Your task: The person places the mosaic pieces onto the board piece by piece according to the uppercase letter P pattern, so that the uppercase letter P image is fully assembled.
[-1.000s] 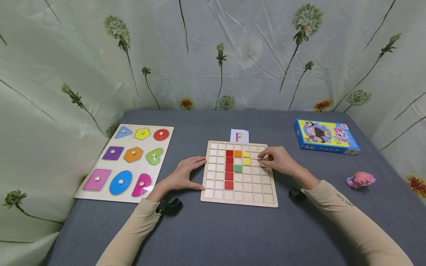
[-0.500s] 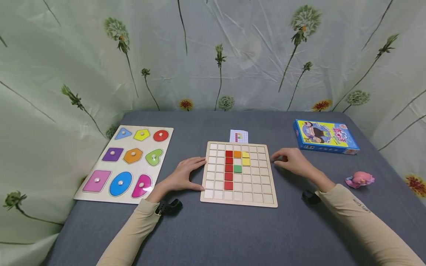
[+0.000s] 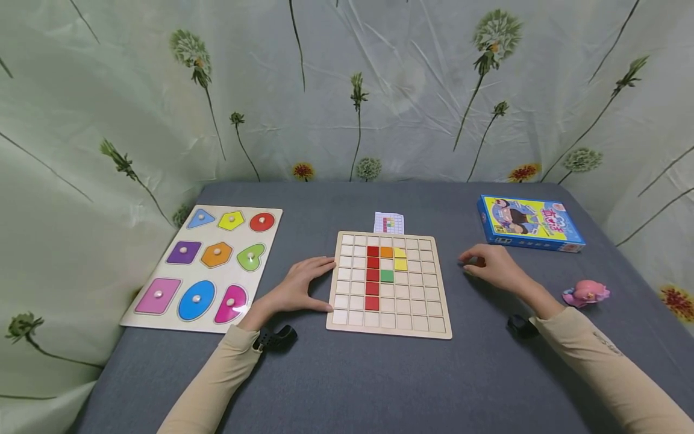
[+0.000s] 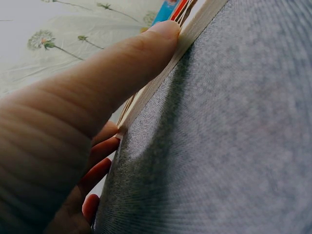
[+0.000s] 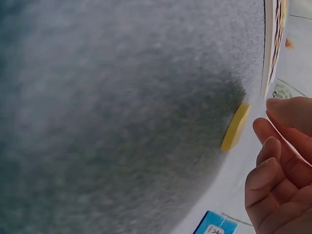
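A wooden grid board lies at the table's middle, with a red column, an orange tile, yellow tiles and a green tile among pale squares. My left hand rests against the board's left edge; the left wrist view shows the thumb pressed along that edge. My right hand lies on the cloth right of the board, fingers loosely curled and holding nothing. A small yellow piece lies on the cloth just beyond those fingertips, apart from them.
A shape puzzle board with knobbed coloured pieces lies at the left. A small pattern card sits behind the grid board. A blue box is at the back right, and a pink toy lies near the right edge.
My right hand has drawn back from over the board's right side to the cloth beside it. The left hand and the board have stayed put.
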Action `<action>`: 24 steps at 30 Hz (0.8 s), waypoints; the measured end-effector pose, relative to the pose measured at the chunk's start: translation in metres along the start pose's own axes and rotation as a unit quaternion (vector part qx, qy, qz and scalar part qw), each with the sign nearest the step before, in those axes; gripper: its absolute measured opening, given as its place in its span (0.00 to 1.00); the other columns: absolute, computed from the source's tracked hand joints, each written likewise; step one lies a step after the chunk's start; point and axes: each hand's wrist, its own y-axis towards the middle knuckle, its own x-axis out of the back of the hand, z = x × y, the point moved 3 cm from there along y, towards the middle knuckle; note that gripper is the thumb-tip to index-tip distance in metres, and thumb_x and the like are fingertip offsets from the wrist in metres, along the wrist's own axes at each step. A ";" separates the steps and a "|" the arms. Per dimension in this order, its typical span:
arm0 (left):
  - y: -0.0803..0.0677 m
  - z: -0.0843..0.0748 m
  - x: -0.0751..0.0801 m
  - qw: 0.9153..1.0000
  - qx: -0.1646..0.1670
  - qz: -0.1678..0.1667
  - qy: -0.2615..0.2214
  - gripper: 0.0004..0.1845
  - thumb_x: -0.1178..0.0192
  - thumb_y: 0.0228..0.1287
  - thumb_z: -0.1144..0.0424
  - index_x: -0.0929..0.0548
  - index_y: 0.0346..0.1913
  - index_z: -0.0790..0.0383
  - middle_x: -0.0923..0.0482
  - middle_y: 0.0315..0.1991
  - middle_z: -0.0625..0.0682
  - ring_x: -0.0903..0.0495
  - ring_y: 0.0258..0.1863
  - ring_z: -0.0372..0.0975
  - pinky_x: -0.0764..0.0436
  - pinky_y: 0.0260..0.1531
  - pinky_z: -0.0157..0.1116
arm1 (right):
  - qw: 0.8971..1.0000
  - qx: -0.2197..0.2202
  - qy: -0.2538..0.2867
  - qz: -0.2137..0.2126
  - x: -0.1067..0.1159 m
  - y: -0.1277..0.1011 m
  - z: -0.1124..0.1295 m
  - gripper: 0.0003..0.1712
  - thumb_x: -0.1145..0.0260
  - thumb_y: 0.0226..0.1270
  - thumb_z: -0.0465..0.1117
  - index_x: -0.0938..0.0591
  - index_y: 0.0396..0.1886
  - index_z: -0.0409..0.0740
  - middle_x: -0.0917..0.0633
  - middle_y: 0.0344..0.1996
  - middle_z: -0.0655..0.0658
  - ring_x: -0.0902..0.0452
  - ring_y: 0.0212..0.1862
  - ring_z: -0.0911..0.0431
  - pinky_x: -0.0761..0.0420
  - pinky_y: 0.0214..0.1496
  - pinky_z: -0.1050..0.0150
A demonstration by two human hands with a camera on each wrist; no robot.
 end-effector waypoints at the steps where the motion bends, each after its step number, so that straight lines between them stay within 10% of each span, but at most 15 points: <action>1: 0.000 0.000 0.000 1.000 0.001 0.000 -0.001 0.48 0.27 0.42 0.47 0.34 0.68 0.62 0.36 0.69 0.57 0.41 0.70 0.51 0.45 0.65 0.57 | 1.000 -0.001 -0.002 0.000 0.000 -0.001 -0.001 0.10 0.34 0.56 0.32 0.16 0.39 0.35 0.15 0.32 0.41 0.33 0.27 0.64 0.33 0.27 0.70; 24: 0.000 0.000 0.000 1.000 -0.001 0.000 -0.006 0.48 0.27 0.42 0.48 0.34 0.68 0.62 0.36 0.69 0.57 0.41 0.70 0.52 0.45 0.65 0.58 | 0.999 -0.026 -0.005 0.042 0.003 -0.010 -0.012 0.12 0.32 0.55 0.34 0.16 0.40 0.35 0.17 0.31 0.44 0.33 0.30 0.60 0.33 0.28 0.71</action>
